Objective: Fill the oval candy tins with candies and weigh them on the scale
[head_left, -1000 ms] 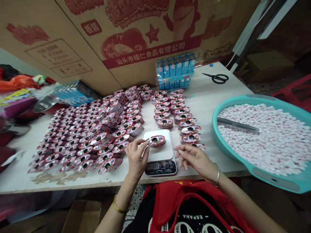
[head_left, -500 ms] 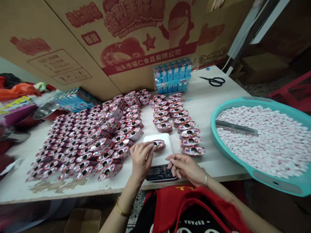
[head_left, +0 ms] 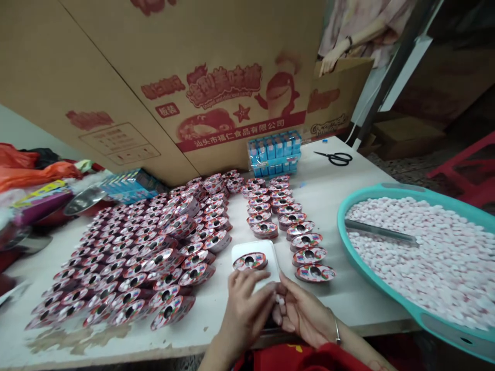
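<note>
On the white scale lies one small oval-topped candy box with a round dark hole in its top. My left hand is just in front of that box, its curved fingers apart and the tips close to my right hand. My right hand is cupped, palm up, around a few white candies, which show between its fingers. The two hands meet over the scale's front part and hide its display. Whether a candy touches my left fingertips is hard to see.
Many similar boxes stand in rows at left, with two more rows right of centre. A turquoise tub of white candies holds a grey scoop. Behind are scissors, blue packs, cartons and another person's hand.
My left hand has drawn back from the box on the scale toward my right hand. My right hand has turned palm up, showing candies. The view has tilted upward.
</note>
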The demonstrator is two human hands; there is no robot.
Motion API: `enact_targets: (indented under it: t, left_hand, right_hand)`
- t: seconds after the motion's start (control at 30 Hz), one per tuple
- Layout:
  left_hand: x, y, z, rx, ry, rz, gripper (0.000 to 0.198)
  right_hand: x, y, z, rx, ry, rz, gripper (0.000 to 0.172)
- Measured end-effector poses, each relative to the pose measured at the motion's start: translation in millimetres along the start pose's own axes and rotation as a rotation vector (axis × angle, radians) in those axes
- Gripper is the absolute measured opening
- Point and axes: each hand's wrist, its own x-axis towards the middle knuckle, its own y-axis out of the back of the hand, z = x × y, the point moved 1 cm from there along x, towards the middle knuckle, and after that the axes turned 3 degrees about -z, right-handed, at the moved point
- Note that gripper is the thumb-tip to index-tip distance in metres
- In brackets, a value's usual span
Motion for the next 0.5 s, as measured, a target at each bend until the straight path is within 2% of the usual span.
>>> enact_targets:
  t: [0.07,0.13,0.2,0.27,0.33,0.4,0.5]
  left_hand:
    - [7,6.4,-1,0.002,-0.022,-0.081,0.043]
    - [17,13.3,-12,0.038,0.052,-0.112,0.059]
    - [29,17.3,-29,0.087,0.147,-0.182,0.065]
    - [40,17.3,-47,0.116,0.181,-0.348,0.054]
    - [53,16.6,-63,0.118,0.168,-0.482,0.035]
    - [72,19.7,-80,0.133,0.179,-0.465,0.024]
    - [113,30.5,-112,0.233,0.280,-0.280,0.027]
  right_hand:
    - [0,2,1,0.016,0.012,0.009,0.035]
    - [1,7,3,-0.040,0.050,0.027,0.033]
    - [1,13,4,-0.093,0.079,0.033,0.035]
    - [0,19,4,-0.116,0.101,0.036,0.037]
    - [-2,22,2,-0.136,0.117,0.032,0.038]
    - [-5,23,-2,-0.155,0.133,0.031,0.039]
    - [-10,24,-6,-0.169,0.155,0.045,0.041]
